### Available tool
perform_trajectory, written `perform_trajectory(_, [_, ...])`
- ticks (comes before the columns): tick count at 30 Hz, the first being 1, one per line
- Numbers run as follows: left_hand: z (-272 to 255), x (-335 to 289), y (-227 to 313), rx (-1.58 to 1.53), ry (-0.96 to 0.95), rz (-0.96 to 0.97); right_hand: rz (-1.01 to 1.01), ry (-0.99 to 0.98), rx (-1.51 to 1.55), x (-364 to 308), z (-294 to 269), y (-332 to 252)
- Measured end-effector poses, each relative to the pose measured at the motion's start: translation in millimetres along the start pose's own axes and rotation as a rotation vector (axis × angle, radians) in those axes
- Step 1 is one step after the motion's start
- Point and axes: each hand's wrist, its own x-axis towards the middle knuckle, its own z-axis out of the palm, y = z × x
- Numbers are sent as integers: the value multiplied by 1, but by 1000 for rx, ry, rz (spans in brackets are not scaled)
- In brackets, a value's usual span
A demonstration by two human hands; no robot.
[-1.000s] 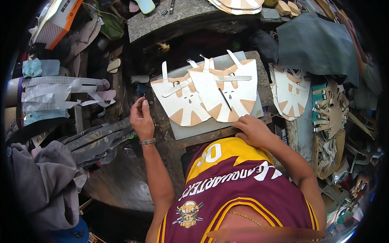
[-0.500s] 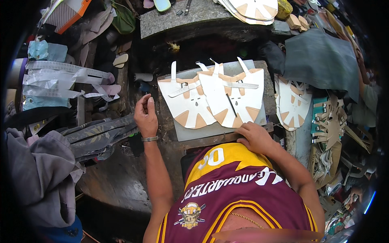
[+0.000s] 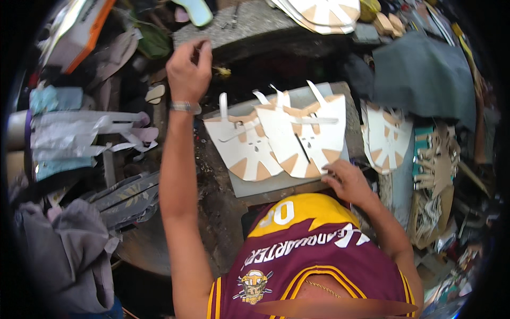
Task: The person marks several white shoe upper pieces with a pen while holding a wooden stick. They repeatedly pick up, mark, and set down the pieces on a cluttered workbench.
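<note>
My left hand is raised over the near edge of the grey stone slab, away from the shoe pieces. Its fingers are curled in and the thumb is near them; I cannot make out what they hold, if anything. My right hand rests by the lower edge of the right white-and-tan sandal upper, thumb and fingers apart. A second sandal upper lies partly under it at the left. Both have upright white straps and small buckles. A thin dark stick lies on the right upper. Beneath them is a grey board.
Stacked uppers sit on the stone slab at the back. More uppers lie at the right, beside dark green sheet material. White strips hang at the left, above a grey cloth.
My left hand has moved up and away from beside the board toward the stone slab. My right hand has shifted slightly right along the upper's lower edge. The view has tilted a little.
</note>
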Motion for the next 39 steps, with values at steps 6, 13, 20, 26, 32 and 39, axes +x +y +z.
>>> perform_trajectory(6, [66,33,12,-2,-141,-26,222,176,103,-22,-12,32])
perform_trajectory(13, [53,-37,48,-182,-310,-175,125,145,28,-28,2,24])
perform_trajectory(20, [53,-181,132,150,-758,-229,-94,46,-68,-17,31,6])
perform_trajectory(26, [92,-203,163,322,-1003,-504,-275,-189,-461,-20,45,8])
perform_trajectory(32, [96,-213,155,270,-941,-512,-367,-130,-541,-27,49,22])
perform_trajectory(39, [48,-210,84,-593,-600,-907,-486,43,-568,-39,67,47])
